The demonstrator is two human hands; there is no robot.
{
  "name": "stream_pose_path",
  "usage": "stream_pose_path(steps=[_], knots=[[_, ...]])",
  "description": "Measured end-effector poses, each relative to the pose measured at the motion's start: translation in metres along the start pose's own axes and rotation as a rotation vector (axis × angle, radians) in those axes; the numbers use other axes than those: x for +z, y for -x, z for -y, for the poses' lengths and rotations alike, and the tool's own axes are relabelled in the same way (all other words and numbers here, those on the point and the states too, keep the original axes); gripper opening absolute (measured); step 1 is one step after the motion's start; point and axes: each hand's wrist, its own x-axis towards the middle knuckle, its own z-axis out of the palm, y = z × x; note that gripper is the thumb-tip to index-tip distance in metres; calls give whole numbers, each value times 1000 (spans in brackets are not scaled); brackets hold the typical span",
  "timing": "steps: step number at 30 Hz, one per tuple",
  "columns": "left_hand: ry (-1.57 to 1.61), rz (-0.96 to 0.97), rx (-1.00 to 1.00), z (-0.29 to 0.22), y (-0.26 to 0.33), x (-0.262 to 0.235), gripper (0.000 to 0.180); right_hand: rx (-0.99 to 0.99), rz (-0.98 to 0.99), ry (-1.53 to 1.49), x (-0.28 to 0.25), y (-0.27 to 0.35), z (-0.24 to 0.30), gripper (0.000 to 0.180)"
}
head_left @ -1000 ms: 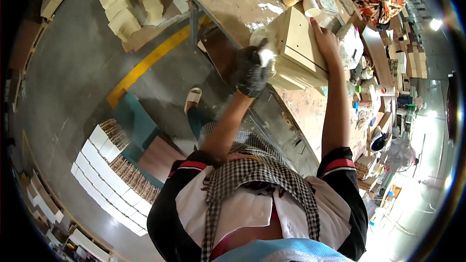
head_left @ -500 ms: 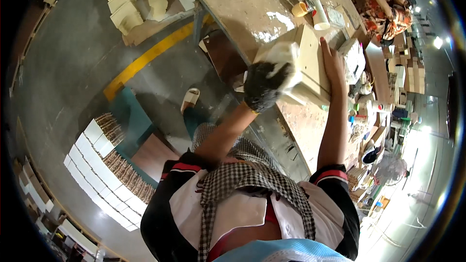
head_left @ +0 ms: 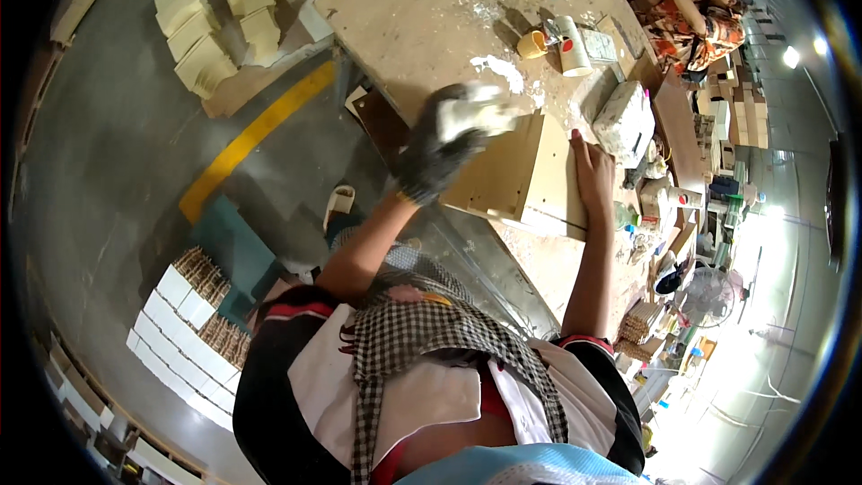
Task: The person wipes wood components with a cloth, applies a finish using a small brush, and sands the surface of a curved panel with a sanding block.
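Note:
A pale cream wooden box (head_left: pixel 503 166) with small dark holes in its face stands on the worktable (head_left: pixel 404 27), close to the near edge. My left hand (head_left: pixel 431 148), in a dark glove, is closed round a wadded white cloth (head_left: pixel 476 115), blurred by motion, at the box's upper left edge. On the box's right side lies my bare right hand (head_left: pixel 594 175), its fingers stretched along the panel and its thumb partly hidden.
Beyond the box are an orange-yellow cup (head_left: pixel 532 45), a white cylinder (head_left: pixel 572 49) and a white-wrapped block (head_left: pixel 624 121). A co-worker (head_left: pixel 696 27) stands at the far right. Cream pieces (head_left: pixel 193 36) and white stacks (head_left: pixel 184 332) sit left.
My left hand has moved left and slightly up with the cloth, uncovering more of the box. The box now shows a broader, turned face. The whole view has shifted somewhat.

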Motion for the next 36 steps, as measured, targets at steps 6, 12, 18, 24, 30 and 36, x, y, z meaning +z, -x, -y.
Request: stream_pose_path(steps=[6, 12, 18, 24, 30, 36], knots=[[86, 297, 52, 13, -44, 64, 34, -34, -81, -40, 4, 0, -9, 53], [-306, 374, -65, 74, -28, 30, 28, -92, -65, 35, -3, -5, -3, 51], [156, 316, -197, 13, -54, 42, 33, -105, -93, 1, -5, -3, -1, 46], [28, 238, -273, 62, -20, 48, 29, -108, -106, -19, -5, -10, 6, 47], [-559, 571, -401, 96, 2, 21, 37, -71, -70, 7, -4, -3, -2, 48], [32, 386, -120, 16, -31, 60, 43, -79, -110, -10, -5, -4, 4, 50]])
